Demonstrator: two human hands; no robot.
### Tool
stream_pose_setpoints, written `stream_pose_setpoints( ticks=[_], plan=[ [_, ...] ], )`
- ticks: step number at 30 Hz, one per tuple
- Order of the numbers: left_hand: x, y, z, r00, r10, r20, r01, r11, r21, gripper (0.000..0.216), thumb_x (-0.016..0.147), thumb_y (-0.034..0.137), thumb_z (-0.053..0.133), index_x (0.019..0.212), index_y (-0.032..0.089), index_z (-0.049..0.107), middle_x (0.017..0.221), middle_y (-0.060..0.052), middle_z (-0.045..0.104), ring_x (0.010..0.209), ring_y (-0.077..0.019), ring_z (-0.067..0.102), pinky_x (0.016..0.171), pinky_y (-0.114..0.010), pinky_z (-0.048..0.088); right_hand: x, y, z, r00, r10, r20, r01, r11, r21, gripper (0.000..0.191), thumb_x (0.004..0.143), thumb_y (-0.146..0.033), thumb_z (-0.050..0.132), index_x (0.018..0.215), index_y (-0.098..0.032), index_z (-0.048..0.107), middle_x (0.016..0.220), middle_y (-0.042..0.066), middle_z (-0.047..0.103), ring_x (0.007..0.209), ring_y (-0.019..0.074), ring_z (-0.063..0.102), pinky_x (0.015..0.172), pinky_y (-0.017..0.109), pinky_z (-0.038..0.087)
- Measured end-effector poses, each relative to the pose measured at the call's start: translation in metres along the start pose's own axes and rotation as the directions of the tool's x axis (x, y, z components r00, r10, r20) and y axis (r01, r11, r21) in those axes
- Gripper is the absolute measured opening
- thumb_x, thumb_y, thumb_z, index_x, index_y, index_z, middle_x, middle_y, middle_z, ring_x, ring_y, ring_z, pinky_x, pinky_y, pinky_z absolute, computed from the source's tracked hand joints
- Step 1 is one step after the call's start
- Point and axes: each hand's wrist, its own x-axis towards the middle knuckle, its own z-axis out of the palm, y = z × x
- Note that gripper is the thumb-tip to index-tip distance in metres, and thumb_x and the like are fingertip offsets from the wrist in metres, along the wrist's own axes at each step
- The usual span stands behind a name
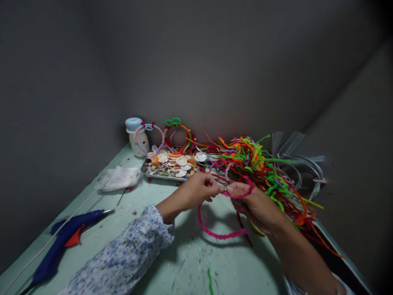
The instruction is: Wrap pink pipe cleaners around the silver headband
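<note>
Near the middle of the table, my left hand (201, 190) and my right hand (253, 205) meet fingertip to fingertip, both pinched on a bright pink pipe cleaner (222, 236). One pink length curls up over my right fingers. Another bows down below my left hand toward the tabletop. Whether the two lengths are a single piece is hidden by my fingers. A dark red pipe cleaner (240, 221) hangs or lies just below my right hand; its upper end is hidden.
Behind my hands stands a metal tray (162, 177) of shells, with pipe-cleaner rings (162, 137) on it. A tangled pipe-cleaner heap (245, 157) fills the right. At left are a lidded jar (138, 141), a plastic packet (119, 179) and a blue glue gun (66, 237) with its cord.
</note>
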Motion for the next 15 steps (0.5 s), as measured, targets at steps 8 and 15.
stream_pose_setpoints(
  ticks=[8, 15],
  plan=[
    [-0.0012, 0.0005, -0.0022, 0.999, -0.008, -0.05, 0.009, 1.0, 0.01, 0.029, 0.07, 0.044, 0.064, 0.071, 0.015, 0.056, 0.062, 0.002, 0.053, 0.055, -0.0091, 0.05, 0.054, -0.022, 0.042, 0.0, -0.0004, -0.0021, 0.999, -0.034, -0.009, 0.034, 0.999, -0.015, 0.027, 0.076, -0.039, 0.064, 0.064, -0.019, 0.051, 0.05, -0.007, 0.033, 0.044, 0.008, 0.022, 0.044, 0.025, 0.014],
    [-0.0023, -0.0004, -0.0032, 0.998, 0.032, -0.052, -0.023, 0.985, 0.169, 0.027, 0.074, 0.042, 0.06, 0.071, 0.015, 0.058, 0.061, 0.0, 0.056, 0.054, -0.0097, 0.048, 0.05, -0.02, 0.035, -0.0003, -0.0005, -0.0008, 1.0, -0.027, -0.008, 0.027, 1.0, -0.003, 0.028, 0.075, -0.04, 0.065, 0.062, -0.019, 0.051, 0.049, -0.007, 0.034, 0.044, 0.0079, 0.023, 0.043, 0.025, 0.014]
  ],
)
